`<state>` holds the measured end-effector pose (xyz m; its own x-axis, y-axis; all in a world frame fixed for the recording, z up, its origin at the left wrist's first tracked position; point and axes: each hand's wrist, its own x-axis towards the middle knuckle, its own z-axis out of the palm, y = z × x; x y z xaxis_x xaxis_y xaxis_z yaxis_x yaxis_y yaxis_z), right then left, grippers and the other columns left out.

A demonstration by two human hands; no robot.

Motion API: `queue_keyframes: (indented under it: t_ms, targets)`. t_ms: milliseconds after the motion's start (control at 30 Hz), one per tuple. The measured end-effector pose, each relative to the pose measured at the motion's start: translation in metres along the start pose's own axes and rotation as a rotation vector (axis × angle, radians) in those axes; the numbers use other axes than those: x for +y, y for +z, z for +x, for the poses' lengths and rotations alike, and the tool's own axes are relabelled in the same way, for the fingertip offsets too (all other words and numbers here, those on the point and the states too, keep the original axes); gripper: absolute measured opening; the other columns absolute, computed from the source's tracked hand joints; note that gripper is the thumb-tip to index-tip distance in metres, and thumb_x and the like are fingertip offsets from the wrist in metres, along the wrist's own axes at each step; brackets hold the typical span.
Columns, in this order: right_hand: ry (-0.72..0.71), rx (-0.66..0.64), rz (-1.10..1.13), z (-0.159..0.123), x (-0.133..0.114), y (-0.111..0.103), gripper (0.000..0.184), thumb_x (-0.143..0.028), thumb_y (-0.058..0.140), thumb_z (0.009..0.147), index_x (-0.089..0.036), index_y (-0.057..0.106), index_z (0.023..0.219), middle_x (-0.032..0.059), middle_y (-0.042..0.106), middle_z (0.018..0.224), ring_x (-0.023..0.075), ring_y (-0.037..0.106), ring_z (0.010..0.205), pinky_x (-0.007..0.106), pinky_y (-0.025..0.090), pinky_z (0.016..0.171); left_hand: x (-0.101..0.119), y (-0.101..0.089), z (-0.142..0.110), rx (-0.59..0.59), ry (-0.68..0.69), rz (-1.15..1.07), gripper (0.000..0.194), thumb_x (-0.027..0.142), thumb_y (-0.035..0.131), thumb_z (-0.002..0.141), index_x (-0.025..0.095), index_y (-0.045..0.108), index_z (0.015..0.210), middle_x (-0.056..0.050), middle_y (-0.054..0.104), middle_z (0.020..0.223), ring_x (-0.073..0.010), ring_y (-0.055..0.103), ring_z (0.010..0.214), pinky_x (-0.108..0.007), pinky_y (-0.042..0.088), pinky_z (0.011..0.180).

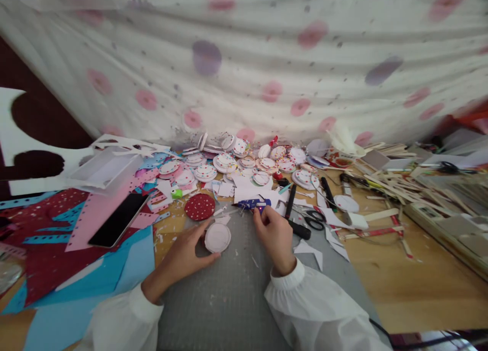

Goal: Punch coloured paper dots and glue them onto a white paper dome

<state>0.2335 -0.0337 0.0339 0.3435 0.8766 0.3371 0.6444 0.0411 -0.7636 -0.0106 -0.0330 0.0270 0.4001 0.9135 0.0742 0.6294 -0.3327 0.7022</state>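
Curling loosely, left grip (182,250) holds disc (218,238); right grip (275,235) clasps glue gun (249,204) (bowl (340,160) holds plastic (344,138)).

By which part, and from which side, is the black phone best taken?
Probably by its two long edges, pinched across the narrow width, from above and right: the phone lies flat and slanted, and the left hand, curved around a white disc, is on that side.

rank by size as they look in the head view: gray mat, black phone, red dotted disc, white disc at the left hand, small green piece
1. Gray mat
2. Black phone
3. Red dotted disc and white disc: too alike to rank; the white one looks nearer the camera
4. Small green piece
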Motion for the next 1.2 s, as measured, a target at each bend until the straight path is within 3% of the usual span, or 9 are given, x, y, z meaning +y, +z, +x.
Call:
queue_keyframes:
  t_ms: [67, 133, 233, 433, 633, 833, 1033, 1200]
  targets:
    - [0.016, 0.018, -0.125, 0.001, 0.000, -0.002, 0.024, -0.034, 0.057, 0.082, -0.023, 0.043, 0.067, -0.0038, 0.043, 0.061, 0.0143, 0.041, 0.056, 0.026, 0.019, 0.051, 0.002, -0.004, -0.005, 0.040, 0.019, 0.152, 0.086, 0.042, 0.079, 0.069, 0.024, 0.043, 0.144, -0.011, 0.069, 0.109, -0.0346, 0.062, 0.106, -0.052, 0.046, 0.096]
    - [0.012, -0.006, -0.297, 0.001, 0.000, -0.003, 0.015, -0.032, 0.059, 0.080, -0.022, 0.048, 0.079, 0.0010, 0.052, 0.075, 0.0192, 0.051, 0.068, 0.026, 0.027, 0.053, 0.004, -0.009, -0.012, 0.089, 0.028, 0.236, 0.084, 0.044, 0.077, 0.071, 0.024, 0.041, 0.144, -0.013, 0.064, 0.119, -0.0361, 0.057, 0.115, -0.054, 0.043, 0.100]
    - [-0.011, -0.061, -0.443, -0.002, 0.003, -0.002, 0.015, -0.030, 0.057, 0.081, -0.021, 0.048, 0.089, 0.0087, 0.056, 0.089, 0.0265, 0.057, 0.085, 0.030, 0.039, 0.060, 0.008, -0.018, -0.027, 0.201, 0.024, 0.231, 0.062, 0.039, 0.066, 0.083, 0.023, 0.045, 0.139, -0.014, 0.057, 0.132, -0.0331, 0.054, 0.122, -0.050, 0.043, 0.102]
    - [-0.060, -0.119, -0.374, -0.003, 0.013, -0.002, 0.020, -0.008, 0.051, 0.073, -0.021, 0.045, 0.087, 0.0051, 0.055, 0.077, 0.0244, 0.058, 0.071, 0.032, 0.041, 0.060, 0.011, -0.029, -0.060, 0.292, -0.004, 0.156, 0.026, 0.034, 0.056, 0.090, 0.023, 0.061, 0.113, -0.008, 0.066, 0.115, -0.0267, 0.063, 0.110, -0.040, 0.051, 0.095]
    - [-0.098, -0.041, -0.247, 0.012, 0.017, -0.014, 0.015, -0.017, 0.048, 0.078, -0.024, 0.038, 0.086, 0.0034, 0.053, 0.085, 0.0212, 0.056, 0.079, 0.030, 0.044, 0.069, 0.008, -0.025, -0.064, 0.303, -0.011, 0.169, 0.021, 0.036, 0.057, 0.088, 0.025, 0.066, 0.105, -0.006, 0.071, 0.108, -0.0260, 0.066, 0.103, -0.037, 0.054, 0.090]
    - [0.026, 0.120, -0.260, 0.028, 0.039, -0.031, 0.014, -0.022, 0.047, 0.077, -0.024, 0.035, 0.083, 0.0036, 0.048, 0.082, 0.0230, 0.050, 0.077, 0.033, 0.040, 0.067, 0.006, -0.027, -0.046, 0.241, 0.066, 0.231, 0.019, 0.034, 0.051, 0.093, 0.024, 0.064, 0.103, -0.005, 0.072, 0.099, -0.0232, 0.068, 0.093, -0.033, 0.054, 0.082]
    - [0.168, 0.185, -0.334, 0.034, 0.065, -0.043, 0.020, -0.022, 0.052, 0.072, -0.025, 0.035, 0.081, 0.0009, 0.044, 0.076, 0.0235, 0.048, 0.072, 0.032, 0.035, 0.061, -0.004, -0.023, 0.005, 0.102, 0.142, 0.604, 0.025, 0.023, 0.042, 0.098, 0.018, 0.061, 0.112, -0.009, 0.067, 0.110, -0.0227, 0.065, 0.101, -0.034, 0.053, 0.085]
    - [0.231, 0.225, -0.397, 0.037, 0.077, -0.047, 0.020, -0.022, 0.055, 0.069, -0.024, 0.039, 0.080, 0.0017, 0.043, 0.073, 0.0260, 0.048, 0.072, 0.035, 0.036, 0.064, -0.010, -0.014, 0.037, 0.044, 0.181, 0.745, 0.020, 0.019, 0.045, 0.096, 0.014, 0.064, 0.097, -0.012, 0.066, 0.099, -0.0261, 0.065, 0.089, -0.038, 0.052, 0.076]
